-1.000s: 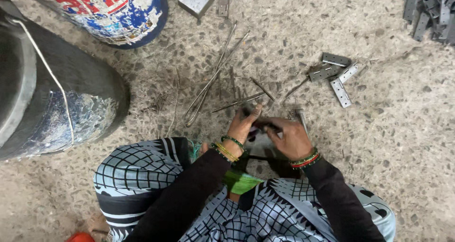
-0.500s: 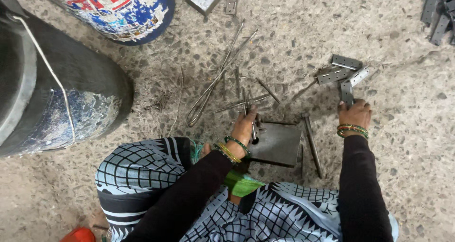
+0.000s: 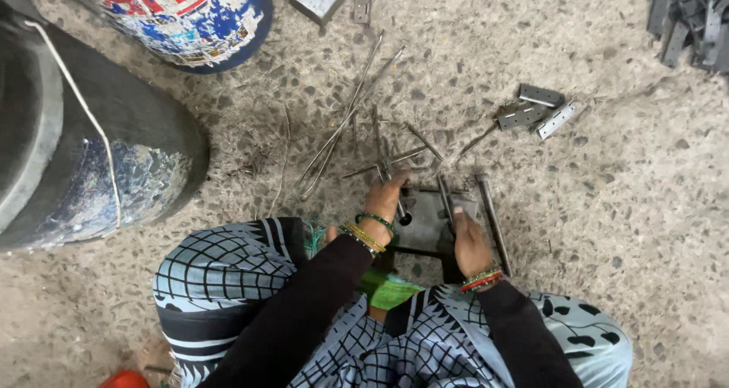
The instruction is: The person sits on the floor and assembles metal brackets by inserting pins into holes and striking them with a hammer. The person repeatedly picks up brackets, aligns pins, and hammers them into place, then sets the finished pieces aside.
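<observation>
You sit on the speckled floor (image 3: pixel 623 228) with a flat metal plate (image 3: pixel 425 219) directly before your knees, at the centre of your reach, so both hands can work on it without stretching. Your left hand (image 3: pixel 386 197) rests at the plate's 9 o'clock edge; its grip is closed around a thin metal rod (image 3: pixel 398 198) that runs from your fingers down to a small hole near the plate's lower left, apparently to keep the rod lined up there. Your right hand (image 3: pixel 469 242) sits at the plate's 4 o'clock corner; its grip is closed on a short dark metal piece (image 3: pixel 446 203) that lies across the plate toward 12 o'clock, probably to steady it. A longer rod (image 3: pixel 493 222) lies on the floor just beside the plate at 3 o'clock, within reach of that hand. Loose rods (image 3: pixel 351 122) are scattered at 11 to 12 o'clock of the plate, near enough to pick from. A small cluster of hinges (image 3: pixel 541 111) lies at 2 o'clock, well apart from the plate. A painted drum (image 3: pixel 190 16) stands at 10 o'clock, with a large dark barrel (image 3: pixel 83 152) to its left, both clear of your hands.
</observation>
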